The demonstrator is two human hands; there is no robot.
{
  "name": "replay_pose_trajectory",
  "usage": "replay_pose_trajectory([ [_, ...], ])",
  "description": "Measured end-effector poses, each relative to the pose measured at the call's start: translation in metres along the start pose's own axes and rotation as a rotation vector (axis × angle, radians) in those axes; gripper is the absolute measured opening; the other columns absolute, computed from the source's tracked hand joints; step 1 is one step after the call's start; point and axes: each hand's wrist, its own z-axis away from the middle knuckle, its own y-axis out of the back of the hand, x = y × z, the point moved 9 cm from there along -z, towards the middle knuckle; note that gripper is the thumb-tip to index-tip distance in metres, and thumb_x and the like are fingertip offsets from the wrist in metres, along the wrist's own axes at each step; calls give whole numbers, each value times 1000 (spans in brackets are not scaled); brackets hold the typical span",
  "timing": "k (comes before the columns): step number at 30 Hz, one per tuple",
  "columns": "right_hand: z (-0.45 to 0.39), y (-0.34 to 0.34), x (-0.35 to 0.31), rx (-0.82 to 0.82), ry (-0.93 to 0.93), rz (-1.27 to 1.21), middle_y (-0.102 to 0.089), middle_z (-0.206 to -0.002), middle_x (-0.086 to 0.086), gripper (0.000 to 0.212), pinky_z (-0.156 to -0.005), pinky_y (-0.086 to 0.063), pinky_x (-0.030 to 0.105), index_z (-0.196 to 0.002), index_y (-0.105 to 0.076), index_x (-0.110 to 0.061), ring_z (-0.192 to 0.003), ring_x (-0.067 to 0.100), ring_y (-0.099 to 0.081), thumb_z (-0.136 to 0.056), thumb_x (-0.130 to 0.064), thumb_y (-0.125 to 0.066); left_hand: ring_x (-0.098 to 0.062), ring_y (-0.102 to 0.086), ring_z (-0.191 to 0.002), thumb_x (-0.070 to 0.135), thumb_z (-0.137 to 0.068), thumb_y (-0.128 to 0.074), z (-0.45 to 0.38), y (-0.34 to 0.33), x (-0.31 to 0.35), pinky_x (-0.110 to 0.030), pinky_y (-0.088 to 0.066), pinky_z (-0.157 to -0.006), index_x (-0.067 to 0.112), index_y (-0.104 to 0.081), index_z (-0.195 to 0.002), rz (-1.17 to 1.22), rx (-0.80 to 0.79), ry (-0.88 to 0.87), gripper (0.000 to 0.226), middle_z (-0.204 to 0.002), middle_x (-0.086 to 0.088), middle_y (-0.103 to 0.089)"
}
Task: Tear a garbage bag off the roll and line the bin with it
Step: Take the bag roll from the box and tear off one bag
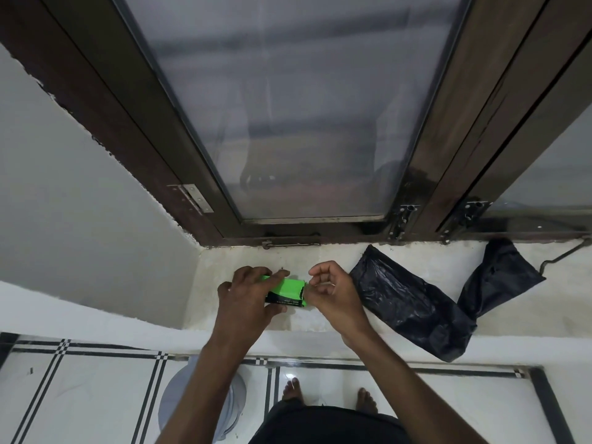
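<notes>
Left hand [246, 294] grips the green roll packet [288, 291]; right hand [333, 291] pinches its end, fingers curled.

Both forearms reach up from the lower frame; left hand [246, 296] curled in a grip at centre, right hand [333, 293] pinching beside it.

Dim, greyish light throughout. Frosted glass window [288, 107] in a dark brown wooden frame [134, 129], straight ahead. Metal hinge [192, 197] on the frame's left side; latch bolts [402, 219] near the lower right corner. Second frosted pane [551, 174] at far right. Pale plastered sill [320, 254] beneath, rough and stained. Plain white wall [64, 187] on the left. Glossy white floor tiles [96, 395] below, edged with black stripes and small checkered corners [161, 356].
</notes>
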Motion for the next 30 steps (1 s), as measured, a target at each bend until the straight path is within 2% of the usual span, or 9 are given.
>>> replay_pose_trajectory([
  [3,-1,-10,7,-1,-43,4,-67,-82,9,16,-62,-62,33,-97,-63,-8,-69,14,-69,-85,2,-68,-25,-43,-133,43,-81,-75,4,-2,-8,-47,-43,-95,43,-46,-144,7,-13,42,69,-137,5,-57],
  [7,2,-17,9,20,-15,-9,-70,-80,11,12,-64,-62,30,-85,-68,-10,-65,14,-71,-90,1,-66,-26,-42,-133,41,-82,-75,6,-3,-14,-46,-43,-95,43,-45,-144,27,-22,91,69,-139,4,-56],
  [12,12,-28,8,-3,-26,-54,-75,-95,8,29,-77,-59,26,-103,-71,-12,-88,17,-72,-93,7,-52,-25,-40,-135,39,-85,-73,4,-2,-24,-47,-42,-99,42,-44,-145,13,-48,131,67,-140,5,-54],
  [17,29,-49,-13,-147,97,227,-69,-116,-2,51,-84,-51,16,-125,-44,-34,-104,2,-64,-92,4,-45,-26,-44,-131,31,-80,-79,-5,2,-36,-45,-40,-101,41,-52,-140,-11,-51,139,67,-135,5,-59],
  [22,20,-67,-21,-376,94,293,-53,-145,-3,63,-74,-44,22,-136,-34,-42,-87,4,-58,-90,0,-41,-33,-53,-126,32,-72,-84,-14,9,-55,-51,-37,-104,33,-57,-138,-75,8,134,71,-129,-3,-65],
  [25,19,-41,-35,-294,135,289,-53,-140,-5,62,-92,-49,27,-140,-39,-38,-116,8,-56,-90,-2,-43,-31,-33,-144,42,-78,-78,-15,10,-58,-51,-24,-115,37,-39,-151,-67,-68,145,83,-150,-4,-47],
  [27,21,-2,-45,-175,169,239,-59,-131,-9,51,-82,-52,23,-132,-53,-31,-114,7,-59,-92,1,-46,-30,-23,-149,48,-76,-78,-14,14,-48,-52,-18,-118,37,-32,-153,-69,-120,122,91,-156,-3,-38],
  [28,22,25,-48,-103,185,205,-64,-124,-10,46,-77,-54,24,-124,-60,-28,-109,7,-62,-93,3,-48,-31,-27,-147,48,-73,-81,-15,20,-37,-53,-22,-116,35,-35,-152,-50,-100,85,92,-153,-5,-41],
  [30,29,89,-52,79,231,140,-72,-109,-7,37,-83,-57,31,-108,-69,-22,-99,13,-68,-91,8,-53,-35,-45,-133,38,-70,-86,-20,36,-8,-51,-37,-107,26,-50,-145,51,-1,-15,84,-139,-8,-54],
])
